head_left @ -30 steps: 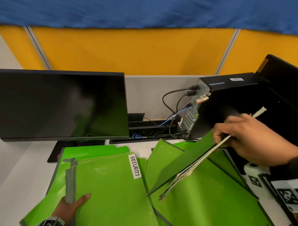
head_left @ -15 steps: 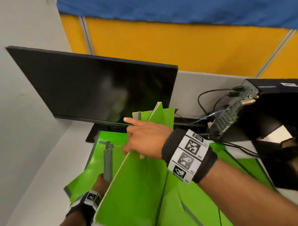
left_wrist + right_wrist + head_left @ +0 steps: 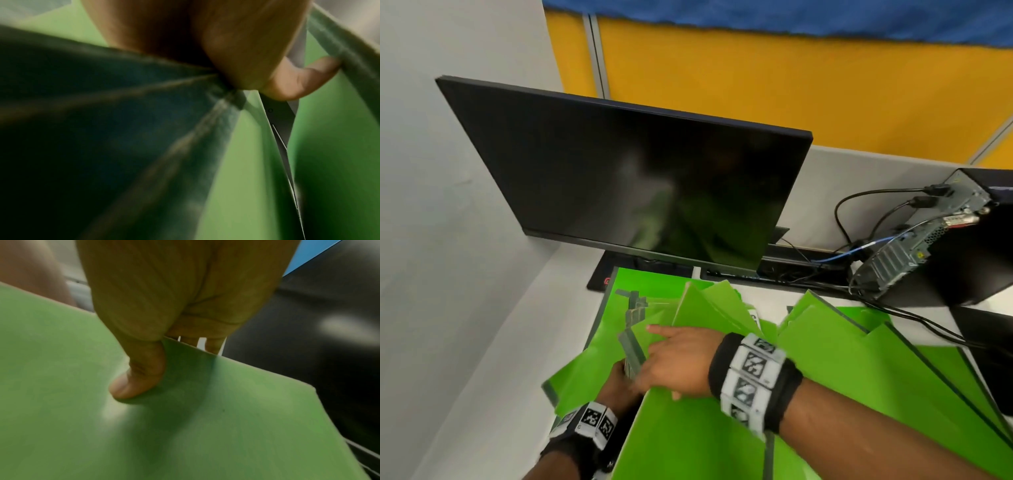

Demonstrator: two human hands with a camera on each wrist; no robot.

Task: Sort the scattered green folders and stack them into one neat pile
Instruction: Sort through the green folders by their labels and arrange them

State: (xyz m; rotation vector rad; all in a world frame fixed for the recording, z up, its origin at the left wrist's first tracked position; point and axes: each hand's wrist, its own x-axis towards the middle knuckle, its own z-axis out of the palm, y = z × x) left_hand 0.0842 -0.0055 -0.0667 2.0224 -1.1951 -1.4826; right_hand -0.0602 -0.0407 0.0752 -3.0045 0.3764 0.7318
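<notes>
The right hand pinches a flat, matte green folder at its edge, thumb pressed on the upper face and fingers behind, holding it tilted over the pile of thin green card folders lying on the white desk in front of the dark monitor. The left hand sits just beneath it at the pile's near edge, its thumb clamped on the grey-edged folder spines. More folders fan out to the right, overlapping.
</notes>
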